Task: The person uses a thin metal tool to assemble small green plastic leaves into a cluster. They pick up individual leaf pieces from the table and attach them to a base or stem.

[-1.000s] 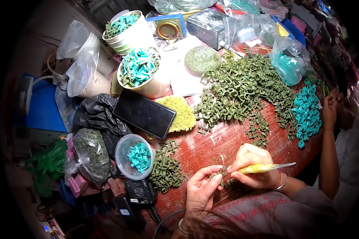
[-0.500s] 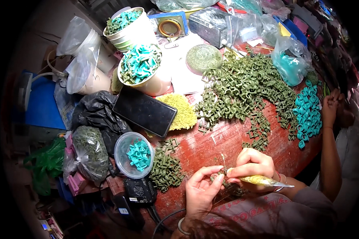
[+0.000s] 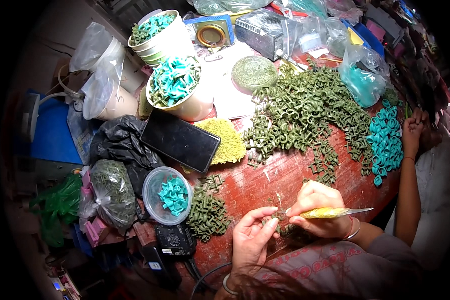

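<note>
My left hand (image 3: 251,241) is at the near edge of the table, thumb and forefinger pinched on a small dark-green ring-like piece (image 3: 277,219), mostly hidden by the fingertips. Just to its right, my right hand (image 3: 319,202) grips a slim tool with a yellow, wrapped-looking handle (image 3: 326,213) that tapers to a pale point on the right. The tool's working end faces the left fingertips; its exact kind cannot be made out. Beyond both hands spreads a large heap of olive-green ring pieces (image 3: 305,112). A smaller green pile (image 3: 207,212) lies left of my left hand.
A clear tub of teal pieces (image 3: 150,200), a phone (image 3: 180,140) on a yellow sponge (image 3: 230,145), and a filled white bucket (image 3: 195,106) stand left. Teal rings (image 3: 385,140) lie at right, near another person's arm (image 3: 411,185). A round green disc (image 3: 255,74) sits farther back.
The tool has swung closer to level, its pale tip rising and moving slightly right. My right hand has shifted up a little; the left hand keeps its pinch in nearly the same place.
</note>
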Demonstrator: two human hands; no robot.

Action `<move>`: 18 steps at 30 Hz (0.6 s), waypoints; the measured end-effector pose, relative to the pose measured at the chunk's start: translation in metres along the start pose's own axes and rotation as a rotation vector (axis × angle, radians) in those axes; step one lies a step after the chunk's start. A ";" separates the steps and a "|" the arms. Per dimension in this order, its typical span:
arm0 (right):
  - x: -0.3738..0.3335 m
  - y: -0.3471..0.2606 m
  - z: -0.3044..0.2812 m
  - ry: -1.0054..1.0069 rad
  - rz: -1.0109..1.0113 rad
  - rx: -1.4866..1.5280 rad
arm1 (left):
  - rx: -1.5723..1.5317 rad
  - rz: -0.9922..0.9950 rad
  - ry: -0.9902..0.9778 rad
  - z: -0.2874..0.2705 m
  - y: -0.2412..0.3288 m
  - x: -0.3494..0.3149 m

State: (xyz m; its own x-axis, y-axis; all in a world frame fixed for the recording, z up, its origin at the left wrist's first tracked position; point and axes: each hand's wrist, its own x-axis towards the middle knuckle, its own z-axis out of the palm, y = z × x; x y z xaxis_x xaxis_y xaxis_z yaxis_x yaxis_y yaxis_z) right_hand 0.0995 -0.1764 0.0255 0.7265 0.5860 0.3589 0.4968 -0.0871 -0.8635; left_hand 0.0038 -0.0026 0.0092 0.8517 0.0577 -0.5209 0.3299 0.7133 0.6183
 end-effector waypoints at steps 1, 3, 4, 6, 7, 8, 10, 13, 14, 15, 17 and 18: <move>0.000 0.000 0.000 -0.006 0.027 0.012 | 0.000 0.004 -0.009 0.000 0.000 0.000; 0.000 0.000 0.000 -0.012 0.054 0.024 | 0.000 0.009 -0.019 0.000 0.001 0.000; 0.000 0.000 0.000 -0.013 0.051 0.021 | 0.011 0.006 -0.018 0.000 0.001 0.000; 0.001 0.000 0.000 -0.014 0.046 0.020 | 0.022 0.004 -0.017 0.002 0.002 -0.001; 0.002 0.001 -0.001 -0.004 0.053 0.050 | 0.019 0.006 0.001 0.003 0.003 -0.001; 0.003 0.001 -0.002 0.006 0.059 0.081 | 0.016 0.008 0.020 0.003 0.003 0.000; 0.002 0.005 -0.003 -0.010 0.111 0.170 | -0.002 -0.009 -0.001 0.000 0.003 0.000; 0.000 0.008 -0.002 0.003 0.221 0.327 | -0.095 -0.034 -0.067 -0.005 0.001 0.001; -0.002 0.009 -0.001 0.029 0.282 0.398 | -0.170 -0.044 -0.108 -0.005 0.001 0.001; -0.003 0.010 0.001 0.039 0.299 0.436 | -0.168 -0.038 -0.111 -0.004 0.001 0.001; -0.004 0.013 0.004 0.064 0.336 0.514 | -0.175 -0.028 -0.079 -0.003 0.003 0.000; -0.005 0.013 0.005 0.091 0.385 0.591 | -0.173 -0.025 -0.081 -0.003 0.003 0.000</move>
State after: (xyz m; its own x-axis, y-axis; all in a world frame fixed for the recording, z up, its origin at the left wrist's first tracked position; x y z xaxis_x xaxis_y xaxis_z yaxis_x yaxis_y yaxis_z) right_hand 0.0997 -0.1762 0.0106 0.8480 0.5300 -0.0044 -0.1253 0.1923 -0.9733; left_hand 0.0035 0.0015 0.0090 0.8764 -0.0133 -0.4815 0.2825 0.8239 0.4913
